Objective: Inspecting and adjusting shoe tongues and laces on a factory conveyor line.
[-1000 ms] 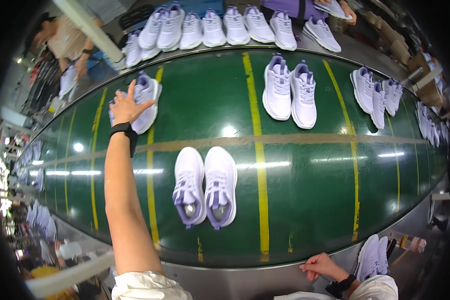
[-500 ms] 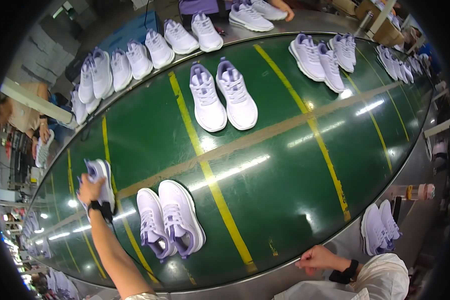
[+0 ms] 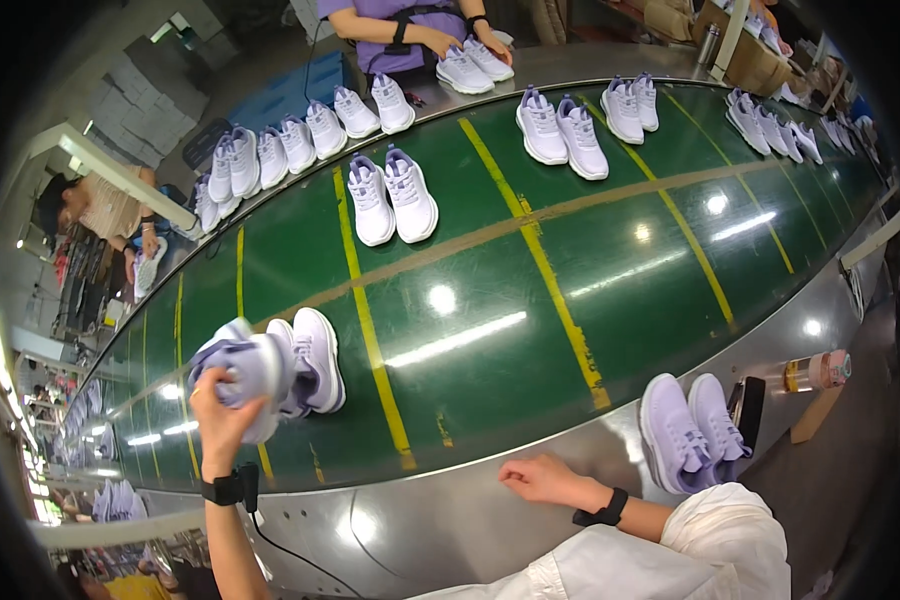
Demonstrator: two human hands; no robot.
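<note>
Several yellow stripes (image 3: 546, 270) cross the green belt (image 3: 630, 320), glossy with reflected lights (image 3: 458, 339). At its left, the left hand (image 3: 224, 412) clamps blurred shoes (image 3: 267, 372); over the near metal ledge (image 3: 430, 515), the right hand (image 3: 548, 481) curls shut. Pale boxes (image 3: 142, 110) stack far left.

A black wristband (image 3: 223, 489) circles the left wrist, just below the ungloved left hand (image 3: 220, 420). A small, upright black module (image 3: 248, 483) sits against this wristband's right side, and a thin black cable (image 3: 308, 562) trails from it, down and rightward. Below the same wristband the forearm is bare as far as it shows. Well to its right, beyond the ungloved right hand (image 3: 542, 480), comes a second black band (image 3: 602, 508). Farthest right of that landmark bunches a loose, wrinkled off-white sleeve (image 3: 730, 535), with matching garment cloth (image 3: 615, 568) lower down.
</note>
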